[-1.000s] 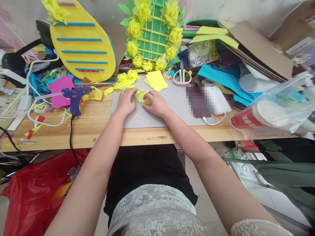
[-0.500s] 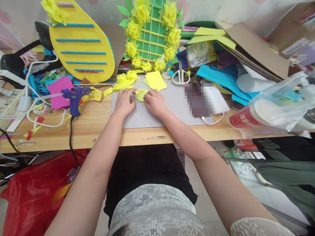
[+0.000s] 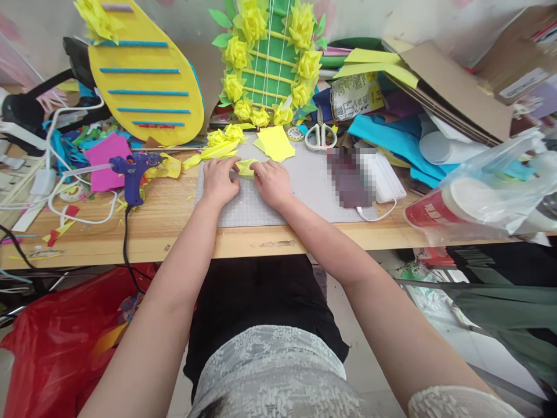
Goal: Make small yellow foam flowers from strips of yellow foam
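Between my hands, low over the grey cutting mat [image 3: 256, 203], is a small piece of yellow crepe paper [image 3: 246, 167]. My left hand [image 3: 220, 181] is closed on its left edge with curled fingers. On its right edge, my right hand [image 3: 272, 181] pinches the paper, fingertips bent over it. Just beyond lie a stack of yellow paper squares [image 3: 277, 144] and some yellow paper flowers [image 3: 226, 136]. At the back stands a green guitar-like panel [image 3: 272, 64] with strings and a border of yellow paper roses.
A blue glue gun [image 3: 136, 174] lies left, its black cord hanging over the table edge. White-handled scissors [image 3: 321, 136], a blurred phone-like object [image 3: 352, 177] and a bagged cup [image 3: 435, 206] are right. A yellow teardrop board [image 3: 148, 81] leans behind.
My right hand has shifted slightly left towards my left hand. The yellow paper between them now looks smaller and more folded. My left hand has barely moved.
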Tool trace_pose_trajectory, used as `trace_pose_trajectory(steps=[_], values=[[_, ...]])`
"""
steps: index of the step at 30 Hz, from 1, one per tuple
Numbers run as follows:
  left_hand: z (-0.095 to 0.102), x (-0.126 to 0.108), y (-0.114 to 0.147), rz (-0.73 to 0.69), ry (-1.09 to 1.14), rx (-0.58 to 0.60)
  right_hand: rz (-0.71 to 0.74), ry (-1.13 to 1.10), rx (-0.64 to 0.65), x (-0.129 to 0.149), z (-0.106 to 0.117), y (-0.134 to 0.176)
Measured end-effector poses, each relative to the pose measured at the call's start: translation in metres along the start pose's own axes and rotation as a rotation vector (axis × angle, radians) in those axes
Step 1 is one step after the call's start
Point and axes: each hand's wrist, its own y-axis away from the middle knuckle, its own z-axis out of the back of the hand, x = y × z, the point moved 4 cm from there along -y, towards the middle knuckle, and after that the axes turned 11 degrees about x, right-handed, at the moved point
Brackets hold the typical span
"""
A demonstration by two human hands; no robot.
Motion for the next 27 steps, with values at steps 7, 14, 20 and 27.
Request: trace_pose_trajectory(steps=[7,14,20,27], values=[[0.005,-0.001,0.000,-0.011,0.022,-0.021,-0.001,-0.070,0.001,-0.012,0.005,0.001],[0.003,-0.003,0.000,-0.017,-0.023,0.026,-0.078,-0.123,0.066,-0.012,0.004,0.004],[0.004,-0.007,0.002,-0.070,-0.012,0.053,-0.129,-0.186,0.043,-0.016,0.001,0.003],[0.002,-0.003,0.000,-0.066,0.023,0.060,-0.217,-0.332,0.052,-0.025,-0.004,0.001]])
